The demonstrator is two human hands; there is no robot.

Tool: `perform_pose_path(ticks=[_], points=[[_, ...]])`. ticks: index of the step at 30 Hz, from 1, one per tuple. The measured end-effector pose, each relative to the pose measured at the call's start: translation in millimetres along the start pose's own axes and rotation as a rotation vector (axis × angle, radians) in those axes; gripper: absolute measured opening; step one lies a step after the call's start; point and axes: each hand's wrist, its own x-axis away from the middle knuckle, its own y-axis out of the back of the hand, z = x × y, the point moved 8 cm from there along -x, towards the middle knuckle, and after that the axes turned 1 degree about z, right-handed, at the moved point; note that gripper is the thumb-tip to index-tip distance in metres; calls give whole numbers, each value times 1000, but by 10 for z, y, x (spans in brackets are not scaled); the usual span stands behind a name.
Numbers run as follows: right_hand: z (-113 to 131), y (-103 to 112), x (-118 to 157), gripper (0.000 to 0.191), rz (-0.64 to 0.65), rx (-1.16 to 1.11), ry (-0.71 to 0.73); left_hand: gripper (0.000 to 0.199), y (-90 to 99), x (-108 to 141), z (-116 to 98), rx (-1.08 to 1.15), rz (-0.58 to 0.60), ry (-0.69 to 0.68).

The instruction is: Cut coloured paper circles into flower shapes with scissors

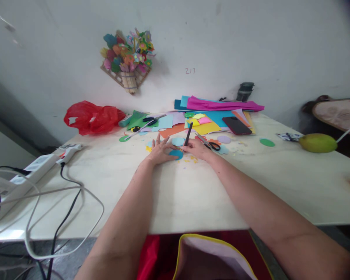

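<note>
My left hand (161,151) lies on the white table (192,202) with its fingers spread, its fingertips at a blue paper disc (175,154). Just to the right, my right hand (195,148) is closed round a dark pen (188,133), which stands nearly upright. A light blue disc (178,141) lies behind the gap between my hands. Small yellow scraps (191,158) are scattered in front of my right hand. Black-handled scissors (212,146) rest just beyond it, beside orange and light blue paper pieces.
Coloured sheets (211,123), a phone (237,125) and a second pair of scissors (151,120) lie farther back. A red plastic bag (93,118) is at the back left. Power strips (36,171) with cables occupy the left, and a green-yellow fruit (317,143) the right.
</note>
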Motion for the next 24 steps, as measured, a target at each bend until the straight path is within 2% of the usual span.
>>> perform_pose_path(ticks=[11, 24], points=[[-83, -32, -36, 17, -5, -30, -2, 49, 0, -5, 6, -1, 5, 5], [-47, -40, -17, 18, -26, -49, -2, 51, -7, -10, 9, -6, 9, 2]])
